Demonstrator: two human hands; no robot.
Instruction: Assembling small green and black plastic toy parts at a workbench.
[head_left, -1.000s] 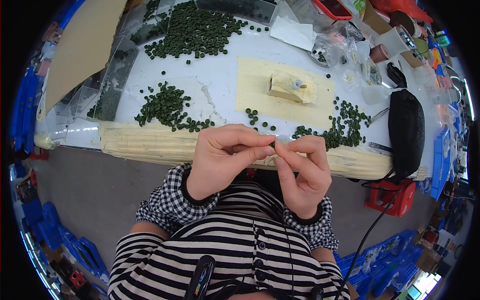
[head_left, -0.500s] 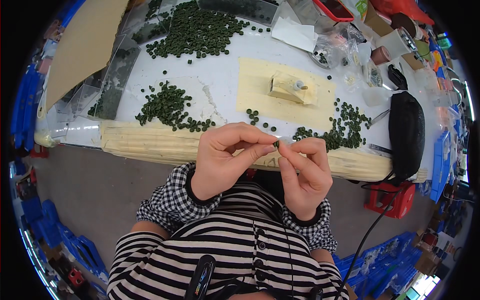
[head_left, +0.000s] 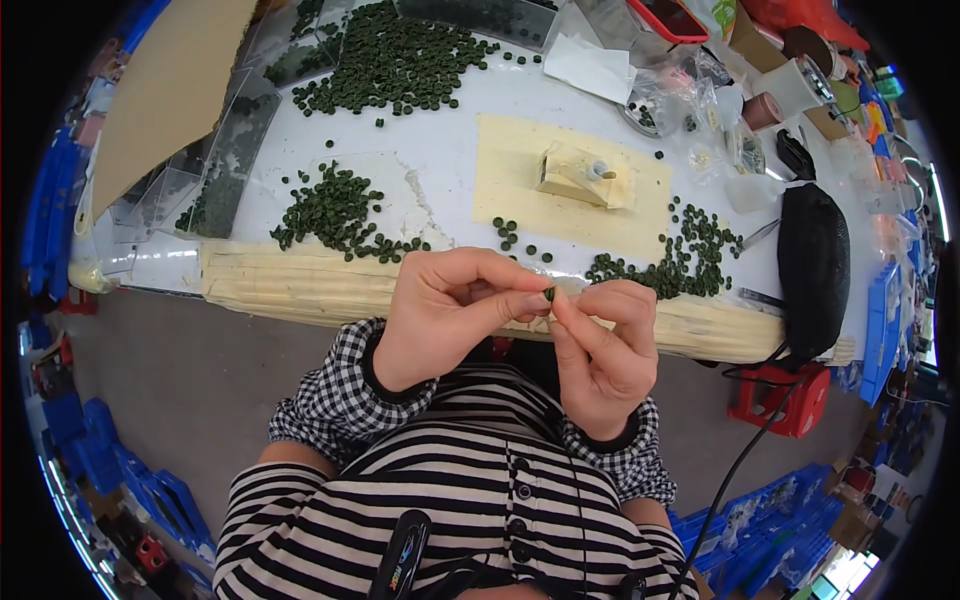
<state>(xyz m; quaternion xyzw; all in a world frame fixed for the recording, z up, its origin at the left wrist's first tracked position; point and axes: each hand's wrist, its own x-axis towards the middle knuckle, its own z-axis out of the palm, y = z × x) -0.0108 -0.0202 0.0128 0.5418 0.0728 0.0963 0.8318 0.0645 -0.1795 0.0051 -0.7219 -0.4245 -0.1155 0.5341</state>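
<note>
In front of the table's near edge, my left hand (head_left: pixel 440 315) is closed in a pinch, thumb and forefinger gripping a small dark green round piece (head_left: pixel 549 294). My right hand (head_left: pixel 612 350) meets it from the right, its fingers bent together and a fingertip against the piece. Whether something else sits between the right fingers is too small to tell. Just beyond my hands, several similar green pieces (head_left: pixel 507 232) lie loose. A heap of them (head_left: pixel 335 210) is on the left, another group (head_left: pixel 690 258) on the right, and a larger pile (head_left: pixel 400 62) at the back.
A yellow block with a small peg (head_left: pixel 585 178) stands on a yellow sheet (head_left: pixel 500 150). Clear trays (head_left: pixel 240 140) and a cardboard flap (head_left: pixel 165 95) occupy the left. On the right lie a black pouch (head_left: pixel 812 265), tweezers (head_left: pixel 760 235) and plastic bags; a red-cased phone (head_left: pixel 670 18) is behind.
Both hands have shifted very slightly left and down toward me, still meeting at the small green piece, whose angle has changed a little. The things on the table have not moved.
</note>
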